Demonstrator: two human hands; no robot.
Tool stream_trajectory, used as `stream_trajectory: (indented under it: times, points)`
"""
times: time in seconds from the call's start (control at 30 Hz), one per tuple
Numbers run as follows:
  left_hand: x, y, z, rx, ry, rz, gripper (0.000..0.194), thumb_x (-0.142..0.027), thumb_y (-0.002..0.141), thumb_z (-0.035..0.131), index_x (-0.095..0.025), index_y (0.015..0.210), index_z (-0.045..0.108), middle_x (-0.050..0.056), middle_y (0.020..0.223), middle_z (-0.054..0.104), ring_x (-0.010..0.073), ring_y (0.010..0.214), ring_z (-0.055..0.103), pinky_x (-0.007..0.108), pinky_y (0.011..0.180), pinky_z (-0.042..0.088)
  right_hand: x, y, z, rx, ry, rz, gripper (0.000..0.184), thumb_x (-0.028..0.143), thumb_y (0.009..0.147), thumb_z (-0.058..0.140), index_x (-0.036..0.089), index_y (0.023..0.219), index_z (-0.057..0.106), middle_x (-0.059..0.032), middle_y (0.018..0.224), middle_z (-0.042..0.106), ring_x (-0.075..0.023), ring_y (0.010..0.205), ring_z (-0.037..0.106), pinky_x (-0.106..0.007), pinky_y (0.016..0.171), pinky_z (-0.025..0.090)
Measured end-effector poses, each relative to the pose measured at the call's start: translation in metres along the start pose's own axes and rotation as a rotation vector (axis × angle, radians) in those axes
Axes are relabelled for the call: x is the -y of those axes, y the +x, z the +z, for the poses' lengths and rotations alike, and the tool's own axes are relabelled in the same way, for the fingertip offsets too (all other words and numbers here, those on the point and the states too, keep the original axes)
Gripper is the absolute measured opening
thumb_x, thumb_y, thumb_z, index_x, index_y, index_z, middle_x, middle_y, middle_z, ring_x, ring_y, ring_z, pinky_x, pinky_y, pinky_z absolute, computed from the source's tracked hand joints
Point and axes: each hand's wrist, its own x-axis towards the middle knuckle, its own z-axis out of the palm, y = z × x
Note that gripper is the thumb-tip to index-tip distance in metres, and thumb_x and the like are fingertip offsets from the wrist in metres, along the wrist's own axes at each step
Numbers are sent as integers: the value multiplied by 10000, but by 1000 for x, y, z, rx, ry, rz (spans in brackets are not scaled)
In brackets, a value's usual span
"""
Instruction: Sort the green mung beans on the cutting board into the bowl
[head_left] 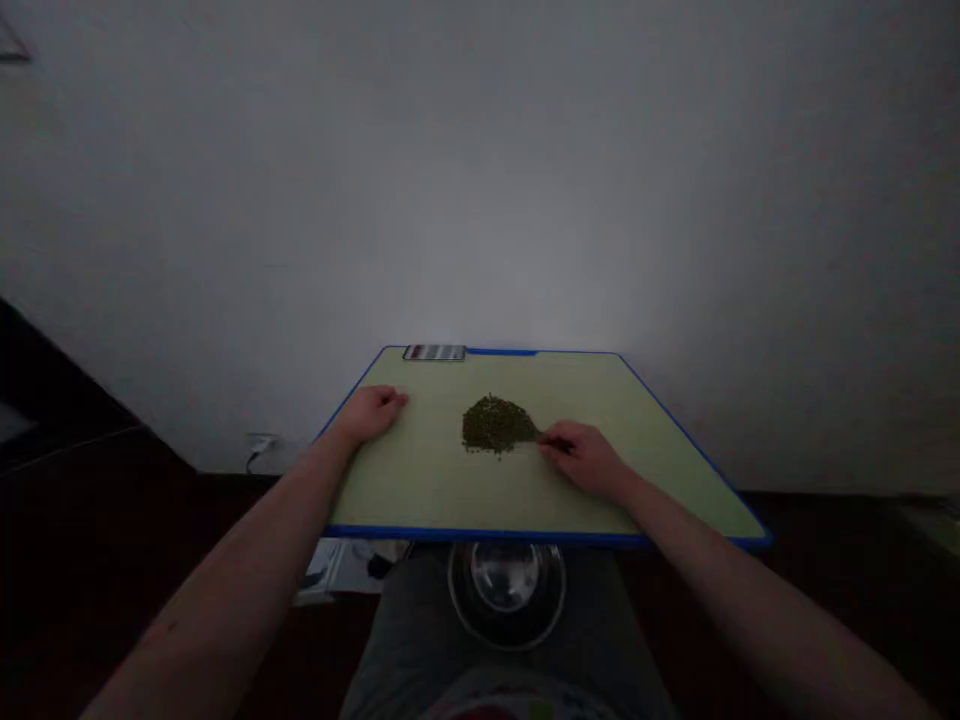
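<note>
Grips thin tool (551, 440) narrowly in right hand (589, 460), just right of grain pile (495, 424) on board (435, 490); rests curled left hand (367, 412) opposite, cannot tell if holding anything.

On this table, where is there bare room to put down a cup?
The table is bare between the pile, the right hand and the far right corner, and between the pile and the near edge. It is crowded where the right hand reaches the pile, and at the left edge, under the left hand.
</note>
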Motion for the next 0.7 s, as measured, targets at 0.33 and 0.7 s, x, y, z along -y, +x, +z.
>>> stream_trajectory:
  times: [0.33, 0.7]
  points:
    - [5, 2, 7, 33, -44, 32, 400, -506, 760, 377, -172, 596, 525, -8, 511, 470, 118, 502, 416, 249, 495, 270, 0, 0, 1, 11, -16, -13, 129, 186, 778, 509, 182, 825, 629, -26, 761, 620, -136, 690, 535, -244, 625, 390]
    - [6, 3, 7, 23, -49, -5, 397, -516, 743, 397, -172, 590, 522, -11, 511, 477, 116, 503, 424, 243, 488, 270, -2, 1, 3, 36, -7, -20, 132, 189, 775, 506, 173, 827, 627, -31, 750, 612, -135, 682, 527, -246, 622, 384]
